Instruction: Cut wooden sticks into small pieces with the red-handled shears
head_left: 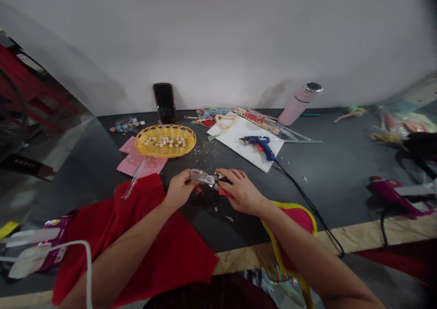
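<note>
My left hand [180, 188] is closed round the pale grey handles of a pair of scissors [206, 178], whose round pivot faces up. The blade end points right, towards my right hand [242, 190], which is closed on a small red piece [223, 191]. Its fingertips are near the scissors' blades, and what else they may pinch is too small to make out. Both hands are close together over the dark table, among white scraps. Beyond my left hand stands a yellow basket [165, 155] with several white beads. Past my right hand, a blue glue gun [261, 146] rests on a white board [235, 147].
Red cloth [136, 240] lies under my left forearm, and a yellow-edged pink piece [300, 215] under the right. A black cord [303, 197] runs to the front edge. A phone [165, 102] and a pink bottle [295, 106] stand by the wall. Purple devices [398, 195] flank the table.
</note>
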`<state>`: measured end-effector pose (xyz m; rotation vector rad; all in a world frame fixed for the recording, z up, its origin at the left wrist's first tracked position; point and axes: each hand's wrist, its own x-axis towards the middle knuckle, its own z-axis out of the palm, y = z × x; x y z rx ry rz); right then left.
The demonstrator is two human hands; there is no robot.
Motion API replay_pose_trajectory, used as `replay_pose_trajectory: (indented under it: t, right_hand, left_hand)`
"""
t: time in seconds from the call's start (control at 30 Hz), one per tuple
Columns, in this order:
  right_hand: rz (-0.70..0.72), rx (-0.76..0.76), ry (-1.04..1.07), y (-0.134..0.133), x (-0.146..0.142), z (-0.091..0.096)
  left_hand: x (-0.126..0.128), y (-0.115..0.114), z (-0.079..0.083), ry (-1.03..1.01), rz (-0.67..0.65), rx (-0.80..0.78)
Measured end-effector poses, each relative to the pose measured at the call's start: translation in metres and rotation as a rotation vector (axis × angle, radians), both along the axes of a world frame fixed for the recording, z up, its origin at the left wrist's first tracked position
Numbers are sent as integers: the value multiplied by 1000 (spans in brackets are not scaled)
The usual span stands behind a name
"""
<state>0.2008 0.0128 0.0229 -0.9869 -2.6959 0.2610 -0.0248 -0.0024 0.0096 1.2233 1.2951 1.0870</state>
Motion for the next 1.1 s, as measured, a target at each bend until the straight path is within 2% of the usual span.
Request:
replay_pose_trajectory:
  t: [0.17,0.53,0.7,0.83,1.1]
  right_hand:
    - [23,-20,-6,-1,1,3]
    - [83,-24,39,0,4,4]
    - [-40,-4,53,1,4,1]
    - [-154,27,163,3,7,-3]
    - [-174,11,259,3,6,2]
  left_hand:
    - [1,-2,5,71,7,14]
    - [-1,-3,6,-104,-67,-55]
    - [-2,0,6,-300,-85,-105]
    - [-3,0,6,-431,-32,-186]
    - [-2,-2,9,-503,50,-261]
